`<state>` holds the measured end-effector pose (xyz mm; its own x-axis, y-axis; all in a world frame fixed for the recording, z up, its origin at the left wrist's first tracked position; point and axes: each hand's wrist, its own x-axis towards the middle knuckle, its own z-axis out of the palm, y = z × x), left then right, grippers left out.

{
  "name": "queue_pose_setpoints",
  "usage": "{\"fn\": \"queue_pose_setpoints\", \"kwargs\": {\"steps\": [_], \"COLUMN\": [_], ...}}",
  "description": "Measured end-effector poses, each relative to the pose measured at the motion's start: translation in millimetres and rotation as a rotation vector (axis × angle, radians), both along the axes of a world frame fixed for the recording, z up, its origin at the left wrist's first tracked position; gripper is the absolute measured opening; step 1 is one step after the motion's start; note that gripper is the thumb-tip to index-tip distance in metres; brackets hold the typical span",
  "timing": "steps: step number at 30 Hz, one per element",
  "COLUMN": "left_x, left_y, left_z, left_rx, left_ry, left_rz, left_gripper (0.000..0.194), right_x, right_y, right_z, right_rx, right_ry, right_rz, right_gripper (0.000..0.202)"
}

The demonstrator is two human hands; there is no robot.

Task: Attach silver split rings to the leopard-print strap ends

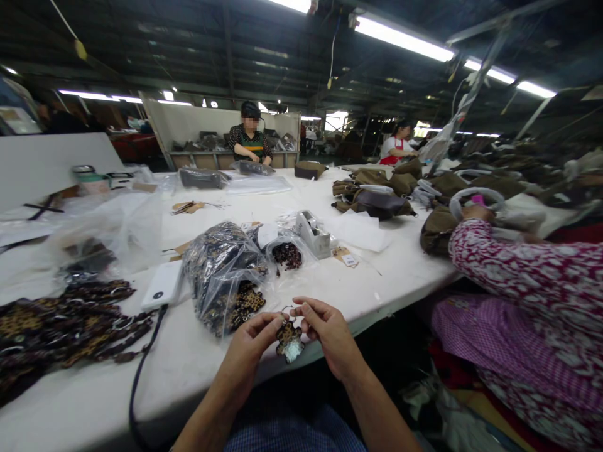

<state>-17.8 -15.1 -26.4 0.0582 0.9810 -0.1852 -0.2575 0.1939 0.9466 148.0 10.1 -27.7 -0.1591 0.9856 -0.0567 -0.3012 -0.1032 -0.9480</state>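
A small leopard-print charm (288,342), with a shiny pale patch on its lower part, hangs at the table's front edge between my hands. From its top rises a thin metal ring (286,309). My left hand (252,342) is closed in a pinch at the charm's upper left, by the foot of the ring. On the other side, my right hand (327,329) pinches at the ring, thumb against forefinger. Just beyond my hands lies a clear plastic bag (219,273) filled with similar leopard-print pieces. Behind the charm is a smaller bag (287,254) of dark reddish pieces.
A white power bank (162,285) with a black cable lies left, beside a heap of leopard-print straps (70,320). A grey-white dispenser (313,235) stands behind the bags. At right, a co-worker's patterned sleeve (513,270) reaches over brown bags (438,229). Two people work farther back.
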Motion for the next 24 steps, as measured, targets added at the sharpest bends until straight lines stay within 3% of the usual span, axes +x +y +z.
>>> {"fn": "queue_pose_setpoints", "kwargs": {"steps": [5, 9, 14, 20, 24], "left_x": [1.2, 4.1, 7.3, 10.0, 10.0], "left_y": [-1.4, -3.3, -4.9, -3.6, -2.9], "left_z": [-3.7, -8.3, -8.2, -2.3, 2.1], "left_rx": [-0.041, -0.018, 0.011, 0.038, 0.066], "left_ry": [-0.06, -0.037, -0.003, 0.046, 0.128], "left_rz": [-0.066, -0.056, -0.073, -0.063, -0.048], "left_gripper": [0.026, 0.025, 0.024, 0.027, 0.026], "right_x": [1.5, 0.6, -1.8, -5.5, -2.1], "right_y": [-1.2, -5.6, -8.5, -6.4, -3.1], "right_z": [-4.7, -4.3, -4.0, -6.4, -7.3], "right_rx": [0.005, -0.088, -0.176, -0.15, 0.052], "right_ry": [-0.118, 0.068, 0.236, 0.195, 0.006], "right_rz": [0.07, 0.186, 0.232, 0.175, 0.056], "right_gripper": [0.039, 0.047, 0.05, 0.037, 0.025]}}
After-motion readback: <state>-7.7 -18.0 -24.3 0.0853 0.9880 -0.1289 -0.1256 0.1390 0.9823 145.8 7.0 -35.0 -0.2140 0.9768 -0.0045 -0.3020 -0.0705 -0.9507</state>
